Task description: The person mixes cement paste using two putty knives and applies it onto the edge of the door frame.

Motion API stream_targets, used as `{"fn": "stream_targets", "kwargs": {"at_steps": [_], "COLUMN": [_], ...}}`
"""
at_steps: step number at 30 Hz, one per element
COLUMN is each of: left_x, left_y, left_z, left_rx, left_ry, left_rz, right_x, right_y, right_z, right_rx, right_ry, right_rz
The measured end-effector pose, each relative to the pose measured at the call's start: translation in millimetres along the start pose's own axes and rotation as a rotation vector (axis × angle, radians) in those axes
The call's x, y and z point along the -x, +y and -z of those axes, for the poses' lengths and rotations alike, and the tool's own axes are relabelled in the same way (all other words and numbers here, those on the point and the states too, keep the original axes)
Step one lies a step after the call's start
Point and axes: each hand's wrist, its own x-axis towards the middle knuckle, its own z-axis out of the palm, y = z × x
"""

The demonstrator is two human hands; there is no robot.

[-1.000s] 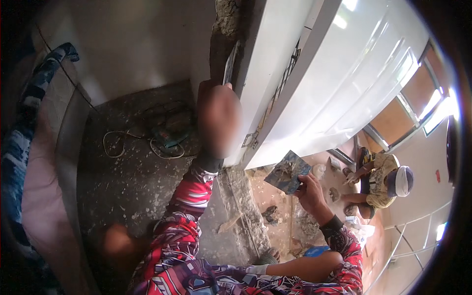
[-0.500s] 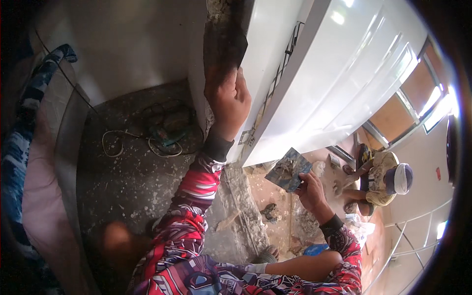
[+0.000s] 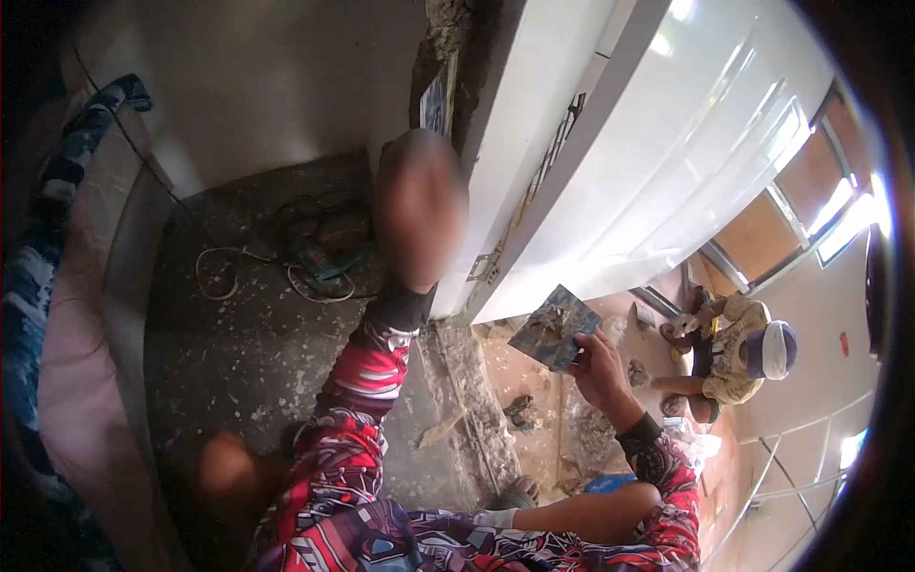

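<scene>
My left hand [image 3: 419, 210], smeared by blur, is raised at the edge of the white door frame [image 3: 491, 143]. A thin flat sheet [image 3: 435, 103] sticks up from its fist, turned nearly edge-on beside the rough, broken wall edge [image 3: 448, 29]. The fingers themselves are hard to make out. My right hand [image 3: 600, 370] pinches a square bluish-grey flat sheet [image 3: 555, 327] by its corner. A lump of grey mortar [image 3: 550, 322] lies on that sheet, held level below the white door [image 3: 658, 172].
A green power tool [image 3: 324, 259] with a pale cord lies on the speckled dark floor at left. Draped bedding [image 3: 81, 334] stands far left. At right another person [image 3: 739, 348] crouches near the wall. Rubble [image 3: 519, 412] and a blue item [image 3: 610, 483] lie by my foot.
My left hand has come down slightly and turned, so its sheet now shows narrow instead of broad. My right hand has barely moved. The other person's arm has shifted.
</scene>
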Motion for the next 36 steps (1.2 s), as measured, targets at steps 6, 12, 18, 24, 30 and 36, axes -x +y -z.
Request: {"fn": "stream_targets", "kwargs": {"at_steps": [6,12,18,24,30,36], "left_x": [-32,-31,-17,-14,-2,-5], "left_y": [5,14,5,2,-15,-19], "left_z": [-28,-36,-27,-10,-1,-5], "left_rx": [-0.047,-0.022,0.031,0.102,0.096,0.096], "left_ry": [0.083,0.019,0.026,0.124,0.056,0.071], "left_rz": [-0.136,-0.154,-0.222,-0.123,-0.034,-0.022], "right_x": [1,6,8,9,6,9], "right_y": [4,1,-1,-6,-4,-5], "right_z": [5,3,2,-13,0,-13], "right_rx": [0.013,-0.027,-0.019,-0.015,0.039,-0.025], "right_ry": [0.021,0.015,0.041,0.010,0.000,-0.004], "right_rz": [0.014,0.029,0.031,0.056,0.039,0.027]}}
